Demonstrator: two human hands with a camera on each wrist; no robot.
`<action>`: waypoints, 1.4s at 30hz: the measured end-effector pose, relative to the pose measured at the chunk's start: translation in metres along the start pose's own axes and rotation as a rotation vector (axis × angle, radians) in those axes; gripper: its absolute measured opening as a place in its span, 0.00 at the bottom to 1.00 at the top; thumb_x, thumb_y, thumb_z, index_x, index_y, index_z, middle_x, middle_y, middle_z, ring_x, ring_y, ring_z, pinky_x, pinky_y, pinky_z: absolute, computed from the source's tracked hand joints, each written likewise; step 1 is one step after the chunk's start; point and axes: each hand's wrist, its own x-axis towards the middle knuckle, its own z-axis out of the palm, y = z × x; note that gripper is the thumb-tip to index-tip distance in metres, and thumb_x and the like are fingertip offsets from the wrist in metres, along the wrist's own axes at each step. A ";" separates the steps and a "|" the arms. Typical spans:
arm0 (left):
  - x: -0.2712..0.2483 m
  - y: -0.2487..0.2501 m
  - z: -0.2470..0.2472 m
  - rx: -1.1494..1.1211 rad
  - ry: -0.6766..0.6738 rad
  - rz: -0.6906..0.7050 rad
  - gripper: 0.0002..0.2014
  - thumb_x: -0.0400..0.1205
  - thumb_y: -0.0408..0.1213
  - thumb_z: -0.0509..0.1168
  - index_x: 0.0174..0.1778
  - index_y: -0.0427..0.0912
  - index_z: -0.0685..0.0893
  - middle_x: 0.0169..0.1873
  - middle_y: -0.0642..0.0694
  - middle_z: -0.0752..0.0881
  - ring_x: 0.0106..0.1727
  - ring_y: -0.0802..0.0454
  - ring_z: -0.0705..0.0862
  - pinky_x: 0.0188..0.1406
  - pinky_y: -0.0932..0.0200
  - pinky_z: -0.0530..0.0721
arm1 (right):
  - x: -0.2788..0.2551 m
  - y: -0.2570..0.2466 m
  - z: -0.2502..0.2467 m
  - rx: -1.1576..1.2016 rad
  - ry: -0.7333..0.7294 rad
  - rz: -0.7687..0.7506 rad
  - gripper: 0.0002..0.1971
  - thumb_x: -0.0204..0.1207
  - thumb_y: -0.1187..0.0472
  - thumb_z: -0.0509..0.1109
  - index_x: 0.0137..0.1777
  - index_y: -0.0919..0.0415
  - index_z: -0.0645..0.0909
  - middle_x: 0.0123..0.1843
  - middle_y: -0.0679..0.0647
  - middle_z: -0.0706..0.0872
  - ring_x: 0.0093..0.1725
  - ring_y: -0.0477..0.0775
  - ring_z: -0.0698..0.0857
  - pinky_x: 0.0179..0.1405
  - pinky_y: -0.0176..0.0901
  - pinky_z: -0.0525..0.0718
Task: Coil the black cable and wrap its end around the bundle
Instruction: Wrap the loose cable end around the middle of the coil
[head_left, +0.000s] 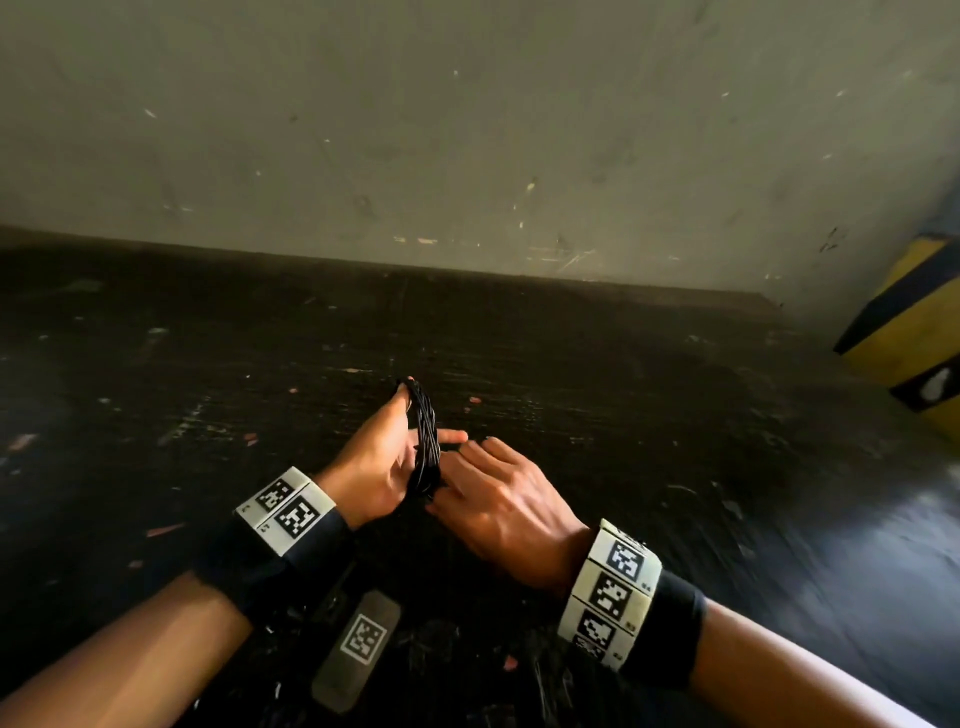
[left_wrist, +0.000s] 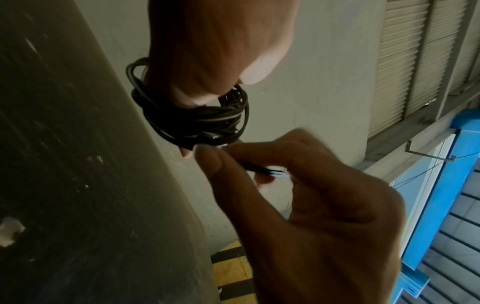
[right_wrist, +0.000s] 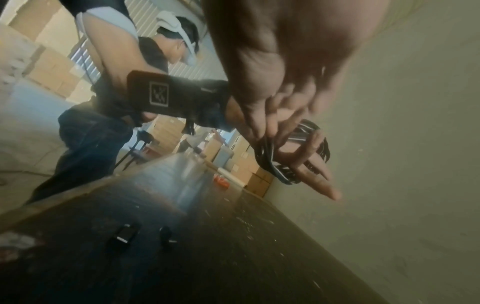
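The black cable (head_left: 426, 441) is wound into a tight coil that stands upright in my left hand (head_left: 382, 457), looped from the raised thumb down to the heel of the palm. The index finger points right across it. In the left wrist view the coil (left_wrist: 197, 121) hangs round the left fingers. My right hand (head_left: 498, 493) sits just right of the bundle, and its thumb and fingers pinch the loose cable end (left_wrist: 262, 169) close to the coil's lower part. The right wrist view shows the coil (right_wrist: 270, 158) round straight left fingers (right_wrist: 319, 179).
Both hands hover over a dark scuffed table top (head_left: 623, 395) that runs up to a grey wall (head_left: 467, 130). A yellow and black striped post (head_left: 904, 332) stands at the right. A flat dark marker tag (head_left: 358, 644) lies near the front edge under my left forearm.
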 end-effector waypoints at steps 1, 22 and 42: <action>0.000 -0.001 0.000 -0.011 -0.008 -0.005 0.39 0.82 0.65 0.46 0.59 0.32 0.84 0.22 0.41 0.85 0.22 0.50 0.82 0.19 0.63 0.76 | 0.000 0.002 0.000 -0.013 0.006 -0.044 0.02 0.73 0.63 0.73 0.41 0.61 0.86 0.50 0.58 0.87 0.54 0.57 0.80 0.51 0.46 0.76; -0.033 -0.003 -0.002 0.069 -0.186 -0.009 0.17 0.86 0.45 0.55 0.44 0.40 0.85 0.30 0.44 0.87 0.29 0.52 0.86 0.24 0.62 0.84 | 0.028 0.027 -0.006 0.207 -0.192 -0.319 0.12 0.81 0.56 0.61 0.51 0.65 0.80 0.49 0.63 0.85 0.46 0.61 0.84 0.50 0.54 0.81; -0.063 -0.016 0.016 0.195 0.003 0.574 0.18 0.87 0.44 0.55 0.47 0.34 0.83 0.22 0.48 0.71 0.22 0.55 0.72 0.23 0.61 0.77 | 0.034 0.025 -0.008 0.737 0.171 0.609 0.05 0.81 0.59 0.65 0.47 0.61 0.75 0.36 0.48 0.79 0.32 0.42 0.77 0.32 0.28 0.74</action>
